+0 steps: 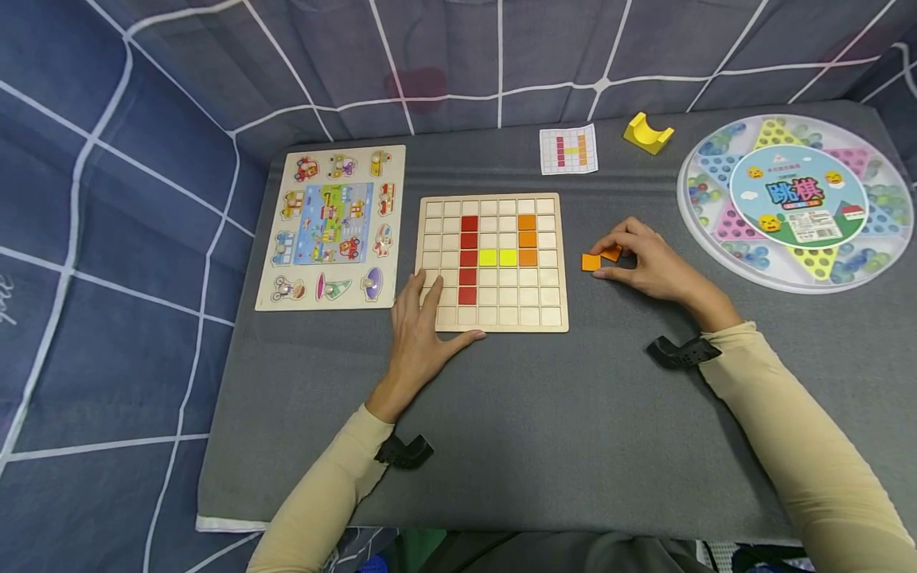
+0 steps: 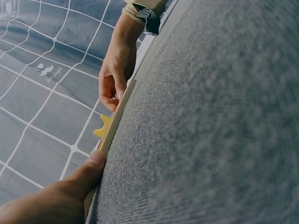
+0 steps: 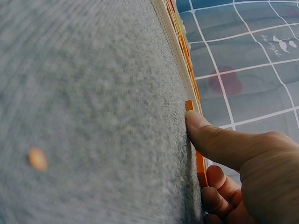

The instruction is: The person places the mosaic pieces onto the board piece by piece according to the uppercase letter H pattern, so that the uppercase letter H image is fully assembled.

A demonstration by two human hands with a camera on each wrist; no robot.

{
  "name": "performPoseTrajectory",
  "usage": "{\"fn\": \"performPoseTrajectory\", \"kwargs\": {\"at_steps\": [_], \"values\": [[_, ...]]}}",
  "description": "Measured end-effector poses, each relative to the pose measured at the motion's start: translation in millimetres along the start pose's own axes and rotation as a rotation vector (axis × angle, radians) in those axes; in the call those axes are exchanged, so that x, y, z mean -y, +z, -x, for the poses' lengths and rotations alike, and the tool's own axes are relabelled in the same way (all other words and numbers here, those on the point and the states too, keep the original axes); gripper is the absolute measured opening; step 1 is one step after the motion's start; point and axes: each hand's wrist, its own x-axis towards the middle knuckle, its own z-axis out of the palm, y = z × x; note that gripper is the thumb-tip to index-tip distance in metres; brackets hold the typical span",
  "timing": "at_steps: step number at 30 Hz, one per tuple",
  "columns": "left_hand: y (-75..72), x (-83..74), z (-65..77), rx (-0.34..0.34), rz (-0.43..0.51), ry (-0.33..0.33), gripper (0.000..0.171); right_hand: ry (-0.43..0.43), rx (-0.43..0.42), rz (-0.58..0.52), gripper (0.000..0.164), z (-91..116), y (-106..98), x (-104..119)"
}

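A square wooden grid board lies on the grey-covered table. Red tiles form a column on it, two yellow tiles sit side by side, and three orange tiles stand in a column at right. My left hand rests at the board's lower left corner, fingers spread over the left edge and thumb along the front edge. Right of the board, my right hand pinches at a loose orange tile with thumb and fingertips. Another orange tile is partly hidden under those fingers.
A small printed pattern card lies behind the board, with a yellow curved block beside it. A picture puzzle board is at left. The round Chinese checkers set fills the right back area.
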Motion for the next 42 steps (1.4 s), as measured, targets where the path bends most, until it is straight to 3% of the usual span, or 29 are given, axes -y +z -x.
{"fn": "performPoseTrajectory", "kwargs": {"at_steps": [28,42], "values": [[0.5,0.2,-0.6,0.009,0.008,-0.006,0.103,0.021,0.012,-0.004,0.029,0,-1,2],[-0.2,-0.2,0.2,0.006,0.01,-0.004,0.103,-0.012,-0.054,0.02,0.029,-5,1,14]]}}
